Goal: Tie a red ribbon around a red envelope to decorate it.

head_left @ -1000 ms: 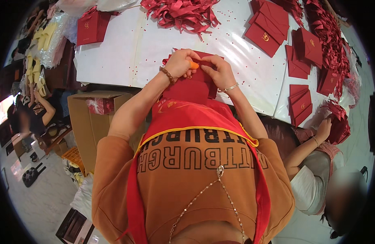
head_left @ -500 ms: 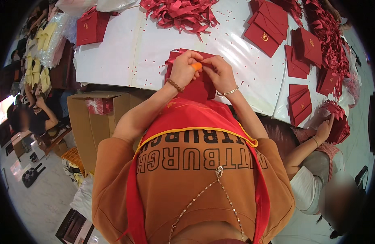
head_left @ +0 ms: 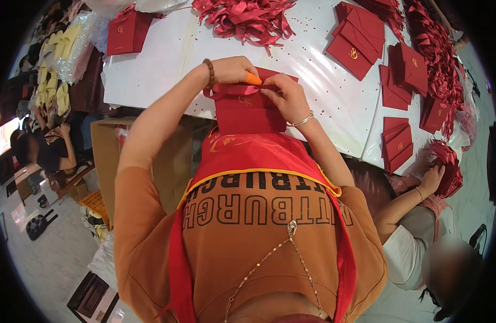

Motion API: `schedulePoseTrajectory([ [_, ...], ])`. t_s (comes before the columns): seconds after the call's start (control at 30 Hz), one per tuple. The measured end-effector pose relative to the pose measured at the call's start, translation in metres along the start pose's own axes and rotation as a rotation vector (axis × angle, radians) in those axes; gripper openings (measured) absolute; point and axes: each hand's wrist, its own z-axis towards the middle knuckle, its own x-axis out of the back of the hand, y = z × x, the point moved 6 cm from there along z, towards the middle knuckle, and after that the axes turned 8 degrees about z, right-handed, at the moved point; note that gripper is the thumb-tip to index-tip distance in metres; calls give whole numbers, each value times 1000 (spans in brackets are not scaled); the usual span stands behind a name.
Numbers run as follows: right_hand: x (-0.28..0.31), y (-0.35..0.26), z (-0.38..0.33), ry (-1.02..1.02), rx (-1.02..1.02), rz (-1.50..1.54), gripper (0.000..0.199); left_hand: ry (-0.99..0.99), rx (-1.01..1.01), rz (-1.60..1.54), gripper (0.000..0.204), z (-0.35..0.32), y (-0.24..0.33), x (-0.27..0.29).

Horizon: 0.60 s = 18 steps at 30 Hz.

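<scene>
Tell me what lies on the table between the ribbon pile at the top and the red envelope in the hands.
In the head view, only bare white table with tiny red scraps lies between the ribbon pile and the envelope.

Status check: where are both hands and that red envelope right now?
Left hand and right hand both pinching red ribbon across red envelope. Envelope at white table edge. Nothing blocking.

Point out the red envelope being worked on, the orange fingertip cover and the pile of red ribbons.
red envelope (head_left: 247, 114), head view, its front face.
orange fingertip cover (head_left: 252, 79), head view, its middle.
pile of red ribbons (head_left: 242, 15), head view, centre of the heap.
</scene>
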Motion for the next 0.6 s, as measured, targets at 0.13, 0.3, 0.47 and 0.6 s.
schedulePoseTrajectory([
  [0.13,4,2,0,37,-53,59,17,-185,5,7,22,13,2,-4],
  [0.3,7,3,0,59,-43,-16,17,-87,-43,190,21,25,4,-6],
  [0.47,7,7,-5,63,-78,20,16,291,-53,119,20,26,-1,3],
  [0.6,6,6,-7,56,-109,76,17,491,-2,-150,23,30,-21,30],
])
